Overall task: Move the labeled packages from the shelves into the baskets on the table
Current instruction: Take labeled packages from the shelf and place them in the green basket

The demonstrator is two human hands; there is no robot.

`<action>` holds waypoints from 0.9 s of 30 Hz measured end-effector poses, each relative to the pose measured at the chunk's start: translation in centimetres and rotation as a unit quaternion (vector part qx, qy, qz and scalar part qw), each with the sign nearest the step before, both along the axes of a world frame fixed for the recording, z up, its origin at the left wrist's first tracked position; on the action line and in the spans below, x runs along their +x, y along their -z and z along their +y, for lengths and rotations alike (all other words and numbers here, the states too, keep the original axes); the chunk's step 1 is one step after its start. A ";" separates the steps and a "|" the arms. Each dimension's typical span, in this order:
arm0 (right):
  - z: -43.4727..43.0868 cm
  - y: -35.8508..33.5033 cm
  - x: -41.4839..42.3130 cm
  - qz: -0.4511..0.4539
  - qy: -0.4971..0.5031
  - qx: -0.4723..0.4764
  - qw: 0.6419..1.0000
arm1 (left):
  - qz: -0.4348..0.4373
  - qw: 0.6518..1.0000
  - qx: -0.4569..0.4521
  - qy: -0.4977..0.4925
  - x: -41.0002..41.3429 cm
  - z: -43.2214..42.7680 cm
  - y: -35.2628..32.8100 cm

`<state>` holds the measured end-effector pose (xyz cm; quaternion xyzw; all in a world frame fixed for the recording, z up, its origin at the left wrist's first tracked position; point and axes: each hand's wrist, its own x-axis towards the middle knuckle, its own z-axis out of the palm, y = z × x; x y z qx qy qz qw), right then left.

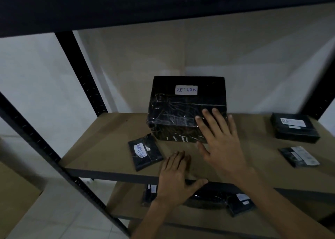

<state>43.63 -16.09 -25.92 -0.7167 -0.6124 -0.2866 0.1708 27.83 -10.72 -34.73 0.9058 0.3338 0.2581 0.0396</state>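
A large black wrapped box (181, 110) with a white RETURN label stands on the brown shelf board (101, 148). My right hand (221, 141) is spread open, its fingertips over the box's near right corner. My left hand (177, 175) hovers open over the shelf's front edge, holding nothing. A small flat black package (145, 151) labeled RETURN lies to the left of my hands. Two more black labeled packages sit at the right: a thicker one (293, 128) and a flat one (299, 156). No basket is in view.
Black metal uprights (81, 74) frame the shelf at the left, and a dark upper shelf (163, 5) hangs overhead. The lower shelf holds further black packages (241, 204). A cardboard box (16, 199) stands at the bottom left on the tiled floor.
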 end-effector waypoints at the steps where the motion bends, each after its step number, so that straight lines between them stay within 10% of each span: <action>1: 0.0 -0.1 0.0 0.000 0.000 0.001 1.000 | 0.000 1.000 0.001 0.000 0.0 0.0 0.0; 27: 1.8 0.2 -3.6 0.051 -0.147 0.052 0.986 | -0.035 0.997 -0.038 0.052 -1.5 -0.1 0.8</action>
